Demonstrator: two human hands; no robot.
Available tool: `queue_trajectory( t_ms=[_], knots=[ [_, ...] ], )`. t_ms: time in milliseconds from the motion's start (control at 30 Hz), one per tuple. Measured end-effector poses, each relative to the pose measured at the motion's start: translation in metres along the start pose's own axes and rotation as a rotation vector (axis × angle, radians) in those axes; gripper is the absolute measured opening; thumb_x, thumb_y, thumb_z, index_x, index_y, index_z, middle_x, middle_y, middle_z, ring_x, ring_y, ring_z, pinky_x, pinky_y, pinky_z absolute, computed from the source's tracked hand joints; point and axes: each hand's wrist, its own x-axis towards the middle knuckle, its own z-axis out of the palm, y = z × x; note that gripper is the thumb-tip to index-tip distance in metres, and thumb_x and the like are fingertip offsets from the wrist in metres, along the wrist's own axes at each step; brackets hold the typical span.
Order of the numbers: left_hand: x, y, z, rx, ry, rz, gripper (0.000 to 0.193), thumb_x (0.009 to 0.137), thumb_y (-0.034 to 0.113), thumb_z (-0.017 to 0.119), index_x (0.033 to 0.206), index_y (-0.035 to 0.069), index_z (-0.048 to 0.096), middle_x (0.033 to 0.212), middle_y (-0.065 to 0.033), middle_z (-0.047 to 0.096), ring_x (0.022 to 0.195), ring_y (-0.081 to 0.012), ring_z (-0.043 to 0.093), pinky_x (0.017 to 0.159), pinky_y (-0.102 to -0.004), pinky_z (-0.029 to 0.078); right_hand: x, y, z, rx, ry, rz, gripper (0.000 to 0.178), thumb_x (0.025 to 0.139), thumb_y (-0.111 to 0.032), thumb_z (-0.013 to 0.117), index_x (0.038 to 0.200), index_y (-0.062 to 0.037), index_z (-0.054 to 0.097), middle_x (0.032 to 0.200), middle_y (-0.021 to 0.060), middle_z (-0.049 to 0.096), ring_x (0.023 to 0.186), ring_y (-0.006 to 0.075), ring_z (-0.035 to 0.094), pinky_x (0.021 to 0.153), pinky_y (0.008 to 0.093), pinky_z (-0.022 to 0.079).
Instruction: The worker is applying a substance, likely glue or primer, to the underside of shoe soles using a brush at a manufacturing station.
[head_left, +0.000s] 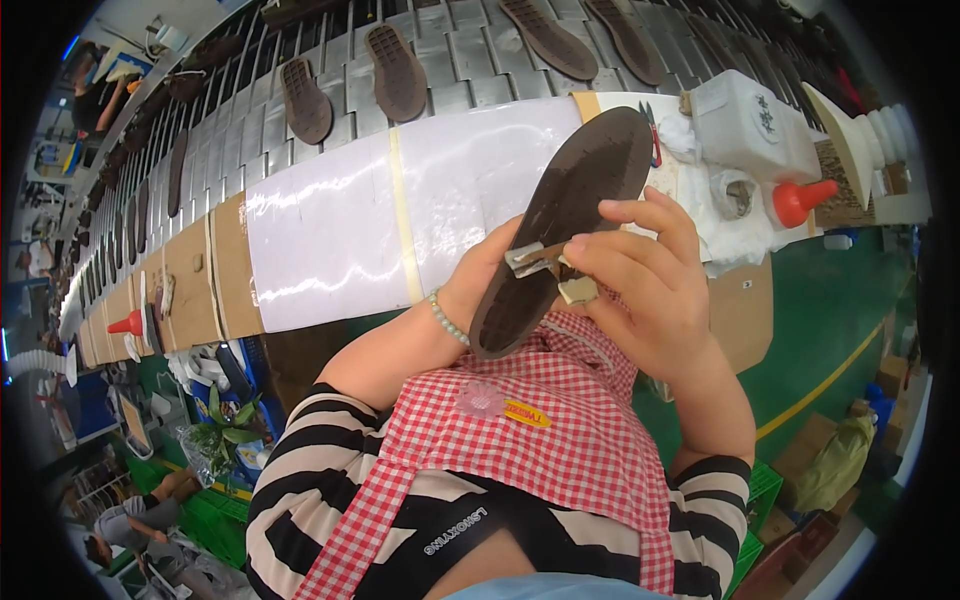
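Note:
My left hand [478, 275] is closed round the left edge of a dark brown shoe sole [590, 170], tilted up in front of my apron. Pinched in the fingers of my right hand [650, 285] is a small tool [527, 259] with a flat metal end and a brownish handle. Its metal end lies over the sole's middle, and I cannot tell whether it touches. A pale yellowish piece [577, 291] shows just under the right fingers; how it is held is partly hidden.
Ahead runs a slatted metal conveyor [350, 110] carrying several brown soles [397, 72]. A white glossy sheet [330, 220] covers the worktable. At right stand a white plastic container [750, 125], a red nozzle-tipped bottle [803, 202] and scissors [652, 135]. Another red nozzle [127, 323] lies far left.

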Motion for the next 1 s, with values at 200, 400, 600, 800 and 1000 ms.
queue_trajectory(
  t_ms=[200,400,600,800,1000],
  knots=[
    [0.013,0.001,-0.008,-0.037,-0.056,0.047,0.042,0.108,0.026,0.036,0.135,0.000,0.055,0.123,-0.0146,0.066,0.105,-0.0221,0.068,0.088,-0.0345,0.060,-0.006,-0.011,0.013,0.080,-0.017,-0.009,0.046,0.063,-0.003,0.077,0.108,-0.0136,0.074,0.106,0.0008,0.069,0.114,0.0258,0.061,0.108,0.0537,0.039],
    [0.021,0.004,-0.008,-0.138,-0.155,0.061,0.044,0.108,0.027,0.034,0.133,-0.003,0.055,0.123,-0.0167,0.066,0.104,-0.0249,0.068,0.090,-0.0361,0.059,-0.005,-0.018,0.015,0.137,-0.074,-0.029,0.043,0.064,-0.005,0.077,0.106,-0.0125,0.074,0.103,0.0018,0.070,0.111,0.0259,0.062,0.108,0.0547,0.039],
    [0.017,0.004,0.002,-0.085,-0.066,0.047,0.046,0.107,0.029,0.034,0.132,-0.004,0.056,0.120,-0.0187,0.067,0.102,-0.0274,0.069,0.089,-0.0371,0.058,-0.002,-0.023,0.012,0.138,-0.142,-0.067,0.029,0.073,-0.014,0.073,0.102,-0.0133,0.075,0.099,-0.0002,0.071,0.110,0.0232,0.063,0.109,0.0526,0.039],
    [0.018,0.002,-0.014,-0.257,-0.197,-0.074,0.047,0.107,0.030,0.033,0.131,-0.004,0.055,0.118,-0.0213,0.067,0.100,-0.0301,0.069,0.087,-0.0415,0.059,0.003,-0.020,-0.001,0.074,-0.271,-0.149,0.028,0.073,-0.017,0.075,0.101,-0.0211,0.076,0.103,-0.0043,0.072,0.111,0.0226,0.061,0.111,0.0519,0.039],
    [0.011,0.004,0.005,-0.284,-0.233,-0.156,0.049,0.107,0.031,0.033,0.138,-0.004,0.048,0.129,-0.0233,0.060,0.113,-0.0351,0.064,0.096,-0.0472,0.057,0.009,-0.025,-0.018,-0.005,-0.306,-0.180,0.026,0.073,-0.019,0.074,0.099,-0.0240,0.076,0.104,-0.0056,0.072,0.113,0.0207,0.061,0.111,0.0515,0.039]
  ],
)
